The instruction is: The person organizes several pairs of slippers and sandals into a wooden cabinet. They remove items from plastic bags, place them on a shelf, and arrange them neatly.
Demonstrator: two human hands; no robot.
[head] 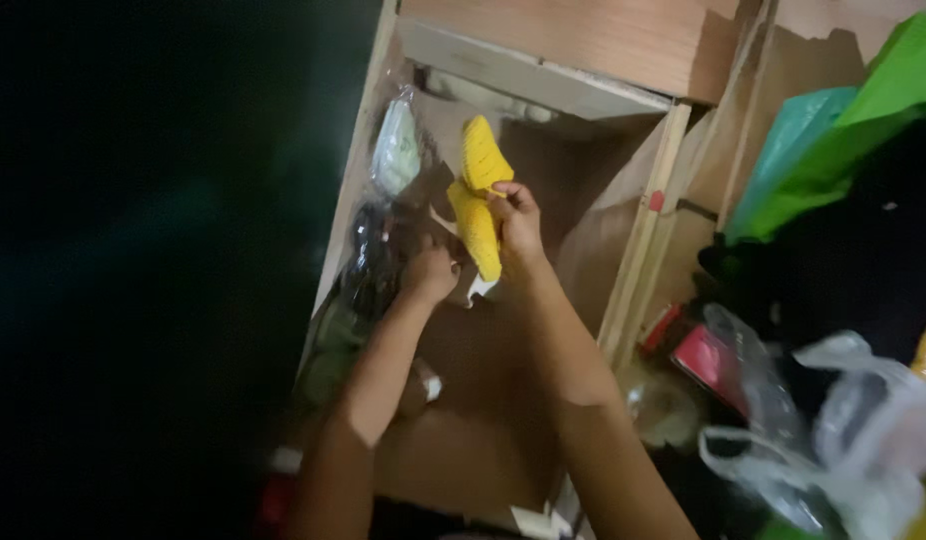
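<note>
Both hands sit inside the wooden frame (pixel 645 215): right hand (pixel 518 225) fingers clasp yellow knitwear (pixel 476 200), left hand (pixel 430 272) unclear.

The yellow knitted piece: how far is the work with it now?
Looks done: clear packets lie along the wooden compartment's left wall. In hand: right hand holds the yellow knitted piece; left hand sits below it. Left: the piece is not yet set down.
</note>
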